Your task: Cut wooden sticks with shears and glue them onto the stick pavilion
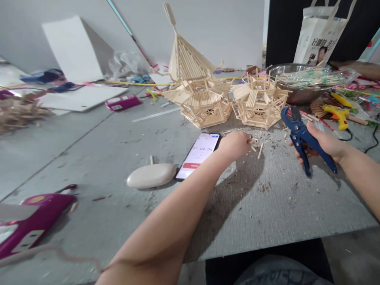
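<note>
My right hand point(322, 138) is wrapped round a blue pipe cutter point(307, 136), whose jaws point up and away from me. My left hand point(236, 144) reaches over the table with its fingers curled down by some short wooden stick pieces point(260, 151); what lies inside the fingers is hidden. Just behind that hand stands an open wooden stick model point(261, 103) with upright posts. Beside it on the left is a taller stick model point(196, 79) with a pointed roof. A phone point(198, 152) showing a timer lies under my left forearm.
A pale oval case point(151, 175) touches the phone's left side. Purple boxes point(123, 102) lie farther left. At the back right are a metal bowl point(305, 95) with wrapped sticks, a yellow glue gun point(338, 114) with a cord, and a white bag point(316, 37). Wood scraps litter the grey table point(285, 209).
</note>
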Action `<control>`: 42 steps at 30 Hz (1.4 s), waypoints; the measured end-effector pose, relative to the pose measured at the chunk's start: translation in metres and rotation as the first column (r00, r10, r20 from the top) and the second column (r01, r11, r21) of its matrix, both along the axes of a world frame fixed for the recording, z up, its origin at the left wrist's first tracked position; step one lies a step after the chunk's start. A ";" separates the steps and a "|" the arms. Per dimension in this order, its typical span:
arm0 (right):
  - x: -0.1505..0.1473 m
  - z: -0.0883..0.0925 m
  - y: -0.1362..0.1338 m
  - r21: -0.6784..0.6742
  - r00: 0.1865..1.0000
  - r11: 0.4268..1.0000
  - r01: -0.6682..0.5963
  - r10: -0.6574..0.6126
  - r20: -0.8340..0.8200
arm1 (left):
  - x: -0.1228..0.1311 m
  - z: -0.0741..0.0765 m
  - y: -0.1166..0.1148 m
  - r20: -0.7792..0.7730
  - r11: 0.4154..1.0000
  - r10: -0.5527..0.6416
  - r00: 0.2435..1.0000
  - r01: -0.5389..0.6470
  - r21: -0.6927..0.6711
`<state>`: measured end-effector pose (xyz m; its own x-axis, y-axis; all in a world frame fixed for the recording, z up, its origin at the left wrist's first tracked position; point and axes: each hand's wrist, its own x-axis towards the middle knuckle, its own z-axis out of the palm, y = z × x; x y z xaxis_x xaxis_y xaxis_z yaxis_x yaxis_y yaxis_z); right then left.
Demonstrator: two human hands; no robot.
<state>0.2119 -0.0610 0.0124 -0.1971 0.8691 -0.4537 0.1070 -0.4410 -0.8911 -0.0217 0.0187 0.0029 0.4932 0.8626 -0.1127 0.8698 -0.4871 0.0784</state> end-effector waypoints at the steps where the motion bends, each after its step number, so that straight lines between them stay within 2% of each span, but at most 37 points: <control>1: -0.002 0.003 0.003 0.056 1.000 0.998 -0.009 0.011 -0.027 | -0.001 0.000 0.002 -0.008 1.000 0.014 1.000 -0.014 0.003; 4: -0.011 0.008 0.014 0.202 0.996 0.979 -0.015 0.033 -0.083 | -0.003 -0.003 0.005 -0.031 0.999 0.049 0.998 -0.049 0.014; 6: -0.018 0.009 0.021 0.246 0.997 0.969 0.003 0.017 -0.079 | -0.003 -0.005 0.006 -0.045 0.998 0.062 0.997 -0.061 0.021; 10: -0.028 0.002 0.033 0.272 0.998 0.960 0.064 -0.053 -0.046 | -0.004 -0.008 0.006 -0.061 0.996 0.086 0.994 -0.084 0.029; 14: -0.026 -0.013 0.037 0.246 0.993 0.967 0.071 -0.044 -0.113 | -0.006 -0.012 0.007 -0.014 0.993 0.066 0.998 -0.064 0.097; 17: -0.021 -0.022 0.037 0.212 0.979 0.973 0.091 -0.049 -0.198 | -0.004 -0.018 0.008 0.078 0.974 -0.014 0.997 -0.004 0.226; 21: -0.019 -0.025 0.036 0.197 0.952 0.974 0.110 -0.046 -0.302 | 0.001 -0.027 0.006 0.159 0.930 -0.205 0.966 0.141 0.339; 24: -0.021 -0.022 0.035 0.197 0.954 0.977 0.083 -0.021 -0.300 | 0.004 -0.032 0.002 0.162 0.909 -0.314 0.936 0.247 0.336; 26: -0.022 -0.019 0.033 0.195 0.967 0.978 0.071 -0.019 -0.253 | 0.005 -0.034 0.000 0.162 0.906 -0.342 0.926 0.279 0.317; 29: -0.024 -0.017 0.031 0.187 0.983 0.980 0.062 -0.028 -0.180 | 0.005 -0.035 -0.001 0.163 0.913 -0.347 0.923 0.293 0.284; 34: -0.023 -0.019 0.032 0.215 0.974 0.975 0.057 -0.007 -0.226 | 0.005 -0.035 0.000 0.148 0.922 -0.338 0.929 0.295 0.252; 39: -0.023 -0.018 0.031 0.198 0.996 0.979 0.044 -0.027 -0.087 | 0.006 -0.032 0.000 0.118 0.925 -0.331 0.936 0.297 0.236; 42: -0.024 -0.018 0.030 0.219 0.996 0.975 0.041 -0.022 -0.086 | 0.007 -0.031 -0.001 0.083 0.928 -0.322 0.943 0.297 0.226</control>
<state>0.1880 -0.0309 -0.0055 -0.1970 0.9522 -0.2335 0.0181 -0.2346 -0.9719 -0.0151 0.0180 -0.0277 0.7380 0.6628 0.1267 0.6640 -0.7467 0.0386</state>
